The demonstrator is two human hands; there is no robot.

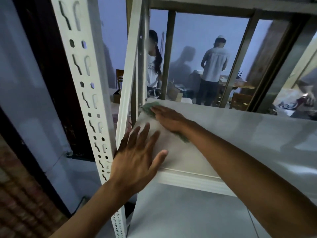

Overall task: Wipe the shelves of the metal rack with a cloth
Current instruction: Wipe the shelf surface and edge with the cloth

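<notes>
A white metal shelf point(240, 134) of the rack runs across the middle of the view. My right hand point(169, 120) lies flat on a green cloth point(151, 107) near the shelf's far left corner, pressing it down; more of the cloth shows under my wrist. My left hand point(135, 160) rests with fingers spread on the shelf's near left corner, beside the slotted white upright point(89, 93). It holds nothing.
A second white upright point(128, 69) stands at the shelf's far left corner. A lower shelf point(188, 212) lies beneath. Beyond the rack, two persons stand among boxes and wooden furniture. A brick wall and dark frame are on the left.
</notes>
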